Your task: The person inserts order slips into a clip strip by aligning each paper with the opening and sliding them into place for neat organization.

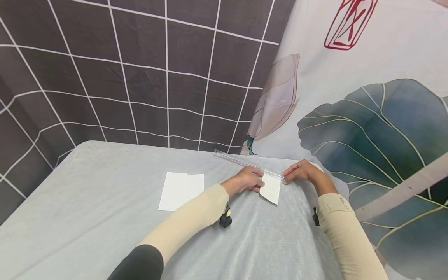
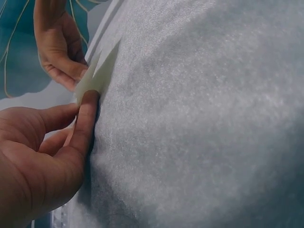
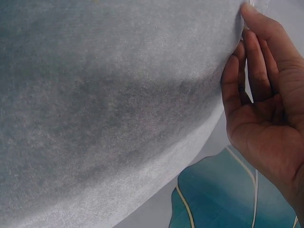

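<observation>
A small piece of white paper [image 1: 271,189] is pinched between the thumb and fingers of my left hand [image 1: 246,179]. In the left wrist view the paper [image 2: 99,76] looks folded or bent, with two pointed flaps spread apart. Along its upper edge runs a clear ruler [image 1: 231,157], slanting down to the right and passing by my left hand. My right hand [image 1: 303,171] pinches the ruler's right end. In the right wrist view only a bit of the ruler shows past the fingertips of the right hand [image 3: 266,104].
A larger white sheet [image 1: 180,191], with a small step in its top edge, lies left of my left forearm. Grey cloth covers the table [image 1: 87,186]. Behind it hangs a dark gridded curtain [image 1: 140,77], with a leaf-patterned curtain [image 1: 371,124] to the right.
</observation>
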A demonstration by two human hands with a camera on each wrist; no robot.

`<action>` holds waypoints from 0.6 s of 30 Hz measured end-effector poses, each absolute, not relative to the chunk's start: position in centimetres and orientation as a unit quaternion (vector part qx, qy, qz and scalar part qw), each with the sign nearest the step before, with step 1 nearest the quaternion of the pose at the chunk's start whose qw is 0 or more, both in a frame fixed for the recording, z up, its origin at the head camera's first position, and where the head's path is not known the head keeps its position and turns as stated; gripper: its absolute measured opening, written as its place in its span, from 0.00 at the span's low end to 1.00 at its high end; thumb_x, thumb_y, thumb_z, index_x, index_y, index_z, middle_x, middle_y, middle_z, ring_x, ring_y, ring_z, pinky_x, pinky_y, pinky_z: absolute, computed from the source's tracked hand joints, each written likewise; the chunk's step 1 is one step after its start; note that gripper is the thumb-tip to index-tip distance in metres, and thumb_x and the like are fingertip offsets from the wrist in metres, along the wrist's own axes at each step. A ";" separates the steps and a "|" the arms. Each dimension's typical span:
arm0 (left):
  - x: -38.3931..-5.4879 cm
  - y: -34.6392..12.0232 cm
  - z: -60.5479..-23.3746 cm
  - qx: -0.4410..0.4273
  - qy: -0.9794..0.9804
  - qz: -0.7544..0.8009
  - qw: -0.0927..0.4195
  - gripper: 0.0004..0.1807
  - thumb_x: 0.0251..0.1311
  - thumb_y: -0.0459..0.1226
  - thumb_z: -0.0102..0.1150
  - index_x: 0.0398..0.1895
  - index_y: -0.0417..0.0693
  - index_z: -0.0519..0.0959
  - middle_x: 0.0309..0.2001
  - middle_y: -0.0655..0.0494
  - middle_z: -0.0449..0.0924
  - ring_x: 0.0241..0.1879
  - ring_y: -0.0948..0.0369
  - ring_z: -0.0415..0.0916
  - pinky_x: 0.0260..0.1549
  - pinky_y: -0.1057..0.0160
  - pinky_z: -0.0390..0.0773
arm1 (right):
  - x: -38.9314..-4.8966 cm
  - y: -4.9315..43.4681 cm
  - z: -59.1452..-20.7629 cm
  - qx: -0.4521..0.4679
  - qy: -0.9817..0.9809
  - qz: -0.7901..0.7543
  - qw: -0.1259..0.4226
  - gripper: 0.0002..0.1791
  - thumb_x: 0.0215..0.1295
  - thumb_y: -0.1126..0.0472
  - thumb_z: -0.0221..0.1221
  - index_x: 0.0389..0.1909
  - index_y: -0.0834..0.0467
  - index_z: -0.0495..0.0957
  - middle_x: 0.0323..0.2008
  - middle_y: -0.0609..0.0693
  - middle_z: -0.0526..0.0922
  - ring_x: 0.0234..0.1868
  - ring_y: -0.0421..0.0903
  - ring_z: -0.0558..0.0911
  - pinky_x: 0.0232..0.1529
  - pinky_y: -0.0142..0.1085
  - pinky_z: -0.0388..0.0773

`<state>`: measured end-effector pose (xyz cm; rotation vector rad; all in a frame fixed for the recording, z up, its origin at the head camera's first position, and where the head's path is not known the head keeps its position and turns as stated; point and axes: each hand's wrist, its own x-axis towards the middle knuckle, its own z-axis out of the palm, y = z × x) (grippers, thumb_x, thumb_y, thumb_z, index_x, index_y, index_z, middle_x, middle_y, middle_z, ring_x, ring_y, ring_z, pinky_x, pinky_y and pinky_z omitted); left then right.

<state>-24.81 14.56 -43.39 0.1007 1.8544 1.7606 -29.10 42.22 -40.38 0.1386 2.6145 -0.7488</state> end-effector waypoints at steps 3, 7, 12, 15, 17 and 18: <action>-25.0 14.5 -43.4 0.046 0.691 0.658 0.295 0.30 0.69 0.19 0.67 0.74 0.32 0.79 0.49 0.35 0.90 0.45 0.50 0.94 0.46 0.62 0.96 | -29.1 42.2 -40.5 0.051 0.939 -0.268 0.208 0.19 0.51 0.52 0.87 0.44 0.51 0.98 0.63 0.57 0.92 0.66 0.58 0.84 0.66 0.53 0.83; -25.3 14.4 -43.4 0.057 0.684 0.656 0.315 0.31 0.70 0.19 0.66 0.77 0.31 0.76 0.46 0.38 0.89 0.40 0.55 0.90 0.47 0.62 0.96 | -29.1 42.2 -40.5 0.048 0.940 -0.267 0.209 0.19 0.51 0.52 0.87 0.44 0.51 0.98 0.62 0.57 0.93 0.64 0.57 0.84 0.63 0.50 0.83; -25.6 14.2 -43.2 0.066 0.683 0.645 0.336 0.32 0.73 0.21 0.65 0.80 0.31 0.73 0.46 0.39 0.88 0.39 0.57 0.87 0.51 0.60 0.96 | -29.0 42.3 -40.3 0.044 0.940 -0.266 0.207 0.19 0.51 0.52 0.87 0.44 0.51 0.98 0.58 0.53 0.95 0.61 0.53 0.85 0.57 0.42 0.82; -25.6 14.0 -43.0 0.070 0.683 0.641 0.344 0.32 0.74 0.22 0.64 0.80 0.30 0.72 0.46 0.40 0.88 0.39 0.57 0.87 0.54 0.58 0.96 | -28.9 42.2 -40.3 0.041 0.942 -0.264 0.204 0.19 0.52 0.52 0.87 0.45 0.52 0.97 0.58 0.53 0.95 0.61 0.53 0.85 0.57 0.42 0.82; -25.7 13.8 -43.0 0.071 0.678 0.644 0.349 0.31 0.74 0.21 0.64 0.79 0.28 0.72 0.43 0.43 0.87 0.38 0.58 0.86 0.57 0.56 0.95 | -28.9 42.2 -40.3 0.041 0.941 -0.266 0.204 0.20 0.52 0.51 0.87 0.45 0.51 0.97 0.60 0.53 0.94 0.62 0.54 0.85 0.59 0.44 0.83; -25.7 13.6 -42.9 0.072 0.675 0.645 0.351 0.30 0.74 0.21 0.64 0.77 0.27 0.73 0.41 0.44 0.86 0.37 0.58 0.85 0.57 0.56 0.95 | -29.0 42.2 -40.4 0.041 0.941 -0.267 0.205 0.20 0.52 0.52 0.87 0.46 0.52 0.97 0.60 0.54 0.94 0.62 0.54 0.85 0.60 0.46 0.83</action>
